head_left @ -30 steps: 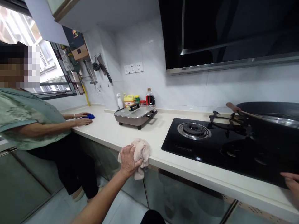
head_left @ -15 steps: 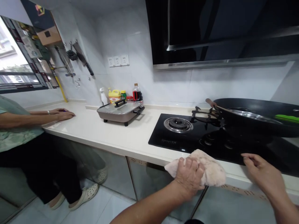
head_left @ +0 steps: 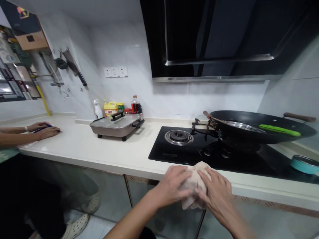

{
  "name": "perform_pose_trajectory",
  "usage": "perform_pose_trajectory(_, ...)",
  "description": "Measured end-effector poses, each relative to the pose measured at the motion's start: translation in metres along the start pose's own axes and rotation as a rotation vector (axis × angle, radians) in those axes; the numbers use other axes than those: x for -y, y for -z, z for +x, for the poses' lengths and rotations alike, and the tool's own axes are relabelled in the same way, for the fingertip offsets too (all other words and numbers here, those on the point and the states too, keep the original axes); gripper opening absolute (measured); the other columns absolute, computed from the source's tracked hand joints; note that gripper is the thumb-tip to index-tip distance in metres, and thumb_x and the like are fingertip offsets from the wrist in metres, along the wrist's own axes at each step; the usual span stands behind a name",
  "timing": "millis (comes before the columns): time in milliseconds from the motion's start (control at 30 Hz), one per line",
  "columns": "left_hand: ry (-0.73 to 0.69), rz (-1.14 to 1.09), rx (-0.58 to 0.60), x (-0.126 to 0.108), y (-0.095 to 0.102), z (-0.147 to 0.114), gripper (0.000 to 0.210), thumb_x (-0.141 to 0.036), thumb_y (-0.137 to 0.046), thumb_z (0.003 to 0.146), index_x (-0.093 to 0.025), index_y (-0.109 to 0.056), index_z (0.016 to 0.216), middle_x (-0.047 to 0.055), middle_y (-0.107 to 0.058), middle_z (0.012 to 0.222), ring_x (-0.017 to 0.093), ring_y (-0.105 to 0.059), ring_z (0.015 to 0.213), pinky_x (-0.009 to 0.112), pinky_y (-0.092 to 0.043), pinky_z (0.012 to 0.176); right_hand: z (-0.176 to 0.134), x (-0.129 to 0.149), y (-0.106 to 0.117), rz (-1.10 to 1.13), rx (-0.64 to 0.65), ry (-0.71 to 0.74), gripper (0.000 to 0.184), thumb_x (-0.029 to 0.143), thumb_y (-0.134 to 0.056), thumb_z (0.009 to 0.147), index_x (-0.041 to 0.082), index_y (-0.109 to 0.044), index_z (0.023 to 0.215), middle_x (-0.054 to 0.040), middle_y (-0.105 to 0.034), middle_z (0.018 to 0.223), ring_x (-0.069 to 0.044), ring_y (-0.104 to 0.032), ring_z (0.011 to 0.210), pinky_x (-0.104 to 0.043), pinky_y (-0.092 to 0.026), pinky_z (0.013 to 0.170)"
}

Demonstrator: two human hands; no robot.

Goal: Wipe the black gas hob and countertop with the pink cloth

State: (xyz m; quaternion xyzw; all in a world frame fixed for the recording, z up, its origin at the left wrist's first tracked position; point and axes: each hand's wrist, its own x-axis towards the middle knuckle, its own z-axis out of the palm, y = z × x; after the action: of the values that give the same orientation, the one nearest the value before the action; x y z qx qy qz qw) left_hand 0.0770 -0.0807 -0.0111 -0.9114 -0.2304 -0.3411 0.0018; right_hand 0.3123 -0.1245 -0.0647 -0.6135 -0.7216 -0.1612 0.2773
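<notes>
A pale pink cleaning cloth (head_left: pixel 195 184) is bunched up at the counter's front edge, just before the gas stove (head_left: pixel 161 149). My left hand (head_left: pixel 173 184) grips its left side, slightly blurred. From the other side my right hand (head_left: pixel 218 187) has its fingers and thumb closed on the cloth as well. Part of the cloth hangs below the fingers, in front of the cabinet doors.
A black wok (head_left: pixel 249 136) holding a green-handled utensil (head_left: pixel 279 130) sits over the right burner. A turquoise round container (head_left: pixel 305 164) is at far right. Left stand a lidded electric pan (head_left: pixel 117 127) and bottles (head_left: pixel 111 109). Another person's hands (head_left: pixel 46 131) rest on the counter.
My right hand has come left from the stove's front onto the cloth. The cloth, spread under my left hand before, is now bunched between both hands. The view has turned right.
</notes>
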Motion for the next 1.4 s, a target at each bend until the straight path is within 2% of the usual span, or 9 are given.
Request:
perform_pose_trajectory(167, 0.343, 0.098, -0.295, 0.063, 0.031, -0.007, 0.029, -0.034, -0.055, 0.1, -0.024, -0.068, 0.124, 0.011, -0.068, 0.127, 0.027, -0.06, 0.123, 0.048, -0.046, 0.109, 0.024, 0.057, -0.012, -0.126, 0.045, -0.118, 0.081, 0.059, -0.088, 0.068, 0.023, -0.064, 0.136, -0.0219, -0.057, 0.141, -0.045, -0.046, 0.131, -0.068, -0.026, 0.112)
perform_pose_trajectory(300, 0.499, 0.126, -0.255, 0.085, 0.024, 0.0, 0.03, -0.041, -0.057, 0.099, -0.024, -0.072, 0.119, 0.011, -0.066, 0.128, 0.028, -0.058, 0.127, 0.05, -0.043, 0.111, 0.047, 0.121, -0.033, -0.045, 0.054, -0.011, 0.087, 0.058, -0.091, 0.066, 0.022, -0.061, 0.139, -0.0233, -0.053, 0.147, -0.046, -0.045, 0.132, -0.069, -0.024, 0.113)
perform_pose_trajectory(433, 0.683, 0.11, -0.19, 0.092, 0.023, 0.001, 0.034, -0.047, -0.055, 0.099, -0.028, -0.073, 0.119, 0.009, -0.064, 0.132, 0.029, -0.054, 0.133, 0.054, -0.037, 0.116, 0.046, 0.129, -0.049, 0.03, -0.08, 0.138, 0.082, 0.049, -0.092, 0.069, 0.026, -0.058, 0.14, -0.0193, -0.056, 0.144, -0.042, -0.049, 0.128, -0.064, -0.03, 0.11)
perform_pose_trajectory(567, 0.721, 0.122, -0.118, 0.096, 0.029, -0.001, 0.038, -0.05, -0.052, 0.099, -0.027, -0.073, 0.121, 0.009, -0.065, 0.133, 0.03, -0.053, 0.135, 0.054, -0.036, 0.116, 0.028, 0.082, -0.04, 0.069, -0.218, 0.269, 0.079, 0.044, -0.091, 0.073, 0.03, -0.055, 0.142, -0.0154, -0.058, 0.14, -0.036, -0.052, 0.126, -0.056, -0.033, 0.108)
perform_pose_trajectory(700, 0.655, 0.174, -0.016, 0.094, 0.028, -0.001, 0.039, -0.053, -0.053, 0.098, -0.028, -0.074, 0.12, 0.01, -0.067, 0.132, 0.03, -0.054, 0.134, 0.056, -0.032, 0.117, 0.002, -0.002, -0.019, 0.047, -0.273, 0.268, 0.068, 0.042, -0.085, 0.08, 0.03, -0.055, 0.139, -0.016, -0.057, 0.14, -0.036, -0.05, 0.13, -0.056, -0.034, 0.109)
perform_pose_trajectory(967, 0.601, 0.212, -0.009, 0.088, 0.025, 0.0, 0.046, -0.061, -0.051, 0.097, -0.028, -0.074, 0.12, 0.01, -0.066, 0.134, 0.031, -0.054, 0.134, 0.057, -0.028, 0.118, -0.059, -0.203, 0.028, -0.262, -0.063, 0.029, 0.063, 0.048, -0.073, 0.082, 0.026, -0.056, 0.14, -0.0185, -0.055, 0.143, -0.04, -0.052, 0.128, -0.058, -0.039, 0.104)
perform_pose_trajectory(1100, 0.633, 0.185, -0.001, 0.085, 0.026, 0.002, 0.045, -0.06, -0.054, 0.096, -0.029, -0.073, 0.121, 0.01, -0.066, 0.134, 0.031, -0.053, 0.135, 0.058, -0.027, 0.119, -0.079, -0.278, 0.043, -0.277, -0.014, -0.061, 0.065, 0.057, -0.064, 0.082, 0.026, -0.058, 0.138, -0.0164, -0.056, 0.142, -0.039, -0.054, 0.126, -0.056, -0.042, 0.103)
perform_pose_trajectory(1233, 0.628, 0.166, 0.006, 0.082, 0.027, 0.004, 0.046, -0.061, -0.055, 0.095, -0.028, -0.073, 0.12, 0.011, -0.065, 0.134, 0.031, -0.052, 0.135, 0.057, -0.028, 0.119, -0.085, -0.292, 0.05, -0.329, -0.004, -0.088, 0.058, 0.053, -0.058, 0.086, 0.028, -0.061, 0.137, -0.0157, -0.057, 0.141, -0.039, -0.055, 0.122, -0.057, -0.042, 0.1)
perform_pose_trajectory(1400, 0.608, 0.184, -0.044, 0.083, 0.023, 0.004, 0.045, -0.061, -0.057, 0.094, -0.027, -0.075, 0.117, 0.011, -0.067, 0.13, 0.031, -0.054, 0.132, 0.054, -0.031, 0.116, -0.065, -0.21, 0.045, -0.3, 0.015, -0.011, 0.049, 0.032, -0.054, 0.09, 0.034, -0.062, 0.138, -0.0134, -0.059, 0.139, -0.036, -0.055, 0.121, -0.053, -0.045, 0.094)
